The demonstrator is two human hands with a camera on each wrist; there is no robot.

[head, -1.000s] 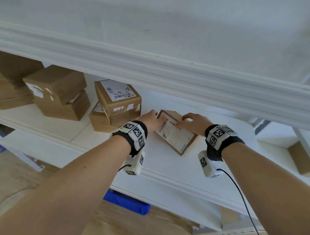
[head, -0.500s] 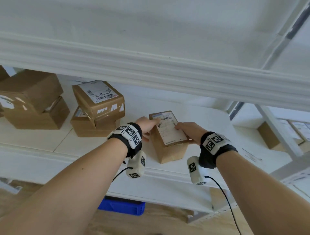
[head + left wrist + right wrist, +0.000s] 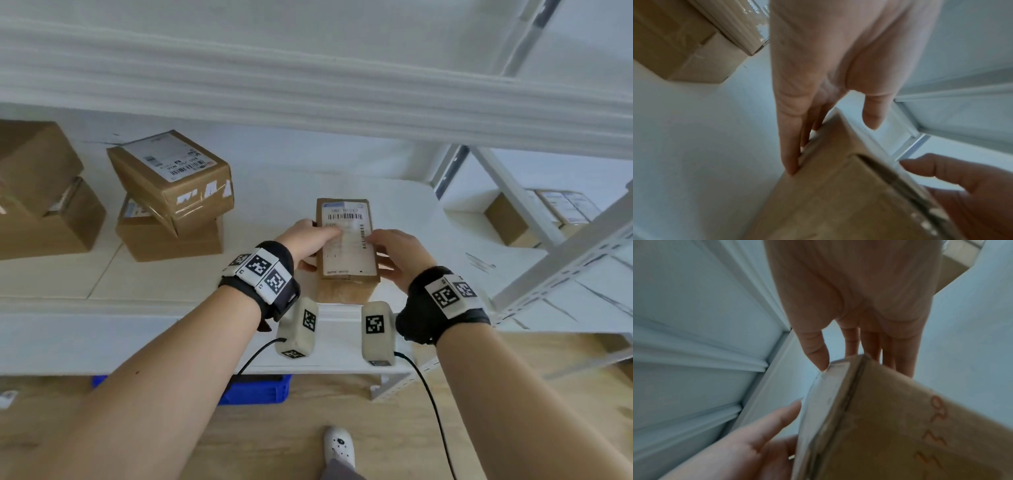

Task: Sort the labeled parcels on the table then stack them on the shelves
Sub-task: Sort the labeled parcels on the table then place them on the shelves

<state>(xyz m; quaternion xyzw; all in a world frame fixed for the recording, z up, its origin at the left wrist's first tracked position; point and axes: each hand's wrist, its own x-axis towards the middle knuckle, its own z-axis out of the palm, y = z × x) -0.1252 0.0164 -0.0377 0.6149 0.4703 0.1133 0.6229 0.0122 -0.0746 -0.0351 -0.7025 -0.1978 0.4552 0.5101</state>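
Observation:
A small brown parcel [image 3: 346, 257] with a white barcode label on top stands on the white shelf board [image 3: 274, 192], near its front edge. My left hand [image 3: 308, 240] holds its left side, fingers straight down the cardboard and thumb across the label. My right hand [image 3: 394, 250] holds the right side the same way, thumb on the label. In the left wrist view the left hand [image 3: 818, 104] lies along the parcel [image 3: 838, 194]. In the right wrist view the right hand [image 3: 861, 353] clasps the top edge of the parcel [image 3: 900, 434].
A stack of two labeled boxes [image 3: 171, 178] stands to the left, with more brown boxes [image 3: 41, 192] beyond it. The upper shelf [image 3: 308, 96] hangs low overhead. A white upright [image 3: 513, 192] bounds the bay on the right, with boxes [image 3: 548, 212] past it. A blue bin [image 3: 253, 390] sits on the floor.
The parcel has turned from lying askew to square with the shelf, label up. Both hands stayed on its sides. My view has shifted to the right.

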